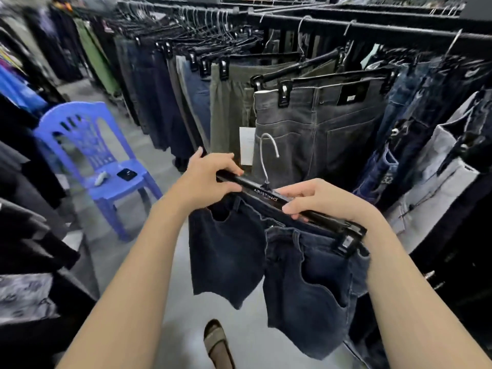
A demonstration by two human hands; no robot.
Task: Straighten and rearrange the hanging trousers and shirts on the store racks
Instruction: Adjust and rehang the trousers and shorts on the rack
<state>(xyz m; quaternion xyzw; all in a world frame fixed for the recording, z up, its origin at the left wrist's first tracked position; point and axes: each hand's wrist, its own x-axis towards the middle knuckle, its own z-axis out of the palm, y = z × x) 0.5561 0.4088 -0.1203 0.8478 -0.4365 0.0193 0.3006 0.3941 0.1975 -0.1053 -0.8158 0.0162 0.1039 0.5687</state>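
Observation:
I hold a black clip hanger [262, 191] off the rack, in front of me. My left hand [210, 175] grips its left end and my right hand [316, 199] grips the bar right of the metal hook [266, 155]. Dark blue jeans [306, 275] hang from it, clipped at the right end [346, 242]; their left side sags below the bar. Behind them, grey jeans [319, 134] hang on the rack rail [372, 30] among olive trousers [229, 107] and several blue denim pairs [415, 107].
A blue plastic chair [87, 153] stands on the left of the aisle, with a small black object [127, 174] and a pale one on its seat. Dark garments [29, 222] line the left side. Grey floor runs between the racks; my sandalled foot [217, 344] shows below.

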